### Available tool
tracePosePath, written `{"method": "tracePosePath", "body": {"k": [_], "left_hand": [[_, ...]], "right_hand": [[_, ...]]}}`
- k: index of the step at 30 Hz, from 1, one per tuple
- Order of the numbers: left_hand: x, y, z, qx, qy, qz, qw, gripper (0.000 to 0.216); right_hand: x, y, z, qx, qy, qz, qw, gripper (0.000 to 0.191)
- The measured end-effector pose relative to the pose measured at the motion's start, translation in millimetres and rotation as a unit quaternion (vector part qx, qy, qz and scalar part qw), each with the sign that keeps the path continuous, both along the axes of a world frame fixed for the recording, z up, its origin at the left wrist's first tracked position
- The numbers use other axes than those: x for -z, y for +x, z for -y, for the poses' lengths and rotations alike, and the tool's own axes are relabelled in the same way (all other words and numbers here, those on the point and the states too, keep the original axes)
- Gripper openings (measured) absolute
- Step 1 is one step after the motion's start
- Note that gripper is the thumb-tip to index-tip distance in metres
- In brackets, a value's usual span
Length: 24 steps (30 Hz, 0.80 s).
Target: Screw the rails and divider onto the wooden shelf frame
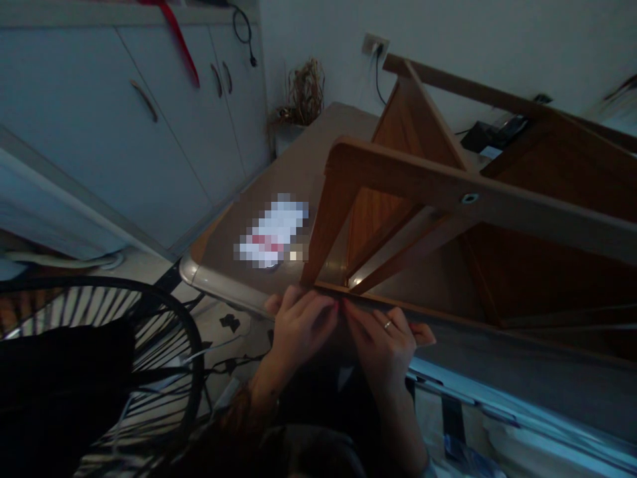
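Observation:
My left hand (303, 325) is closed at the near edge of the table, its thumb and index finger pinched together. My right hand (383, 335), with a ring on one finger, faces it in a similar pinch. The fingertips of both almost meet, and whatever is between them is too small and dark to make out. Just beyond them stands a brown wooden furniture frame (403, 166), with slanted legs and panels, resting on the table (223, 255). A metal-rimmed hole shows in its front rail.
A phone-like item (273, 229), blurred out, lies on the table left of the frame. A black corded chair (194, 345) stands at lower left. White cabinets (184, 119) line the left wall. Dried plants (306, 89) and a wall socket (374, 45) are at the back.

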<state>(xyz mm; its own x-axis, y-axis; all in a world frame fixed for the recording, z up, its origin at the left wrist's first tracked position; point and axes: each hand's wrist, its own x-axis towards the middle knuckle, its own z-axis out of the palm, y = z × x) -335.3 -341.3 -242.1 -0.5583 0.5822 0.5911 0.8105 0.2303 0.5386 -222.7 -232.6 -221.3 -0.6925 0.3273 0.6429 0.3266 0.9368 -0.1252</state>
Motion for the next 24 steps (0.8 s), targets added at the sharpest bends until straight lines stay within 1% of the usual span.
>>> {"method": "tracePosePath", "body": {"k": [3,6,12,14,19,24], "left_hand": [[-1.5,-0.8,-0.7,0.006,-0.006,0.004,1.0,0.008],[-2.9,-0.7,-1.4,0.004,-0.008,0.014,1.0,0.008],[-3.4,-0.9,-1.2,0.003,-0.017,0.02,1.0,0.008],[-3.1,-1.4,-0.9,0.002,-0.02,0.017,1.0,0.006],[-3.0,-2.2,-0.9,0.005,-0.028,0.018,0.999,0.009],[-5.0,-1.3,-1.3,-0.004,-0.03,0.018,0.999,0.01]], "right_hand": [[1.5,-0.5,-1.0,-0.004,0.009,0.0,1.0,0.012],[1.3,-2.3,-1.9,-0.002,0.0,0.005,1.0,0.012],[-3.9,-7.0,-1.6,0.001,-0.059,0.002,0.998,0.009],[-5.2,-8.5,-1.0,0.014,-0.072,0.004,0.997,0.008],[-6.5,-11.9,-0.1,0.054,-0.123,0.015,0.991,0.018],[-5.0,-13.0,0.3,0.077,-0.126,0.01,0.989,0.022]]}}
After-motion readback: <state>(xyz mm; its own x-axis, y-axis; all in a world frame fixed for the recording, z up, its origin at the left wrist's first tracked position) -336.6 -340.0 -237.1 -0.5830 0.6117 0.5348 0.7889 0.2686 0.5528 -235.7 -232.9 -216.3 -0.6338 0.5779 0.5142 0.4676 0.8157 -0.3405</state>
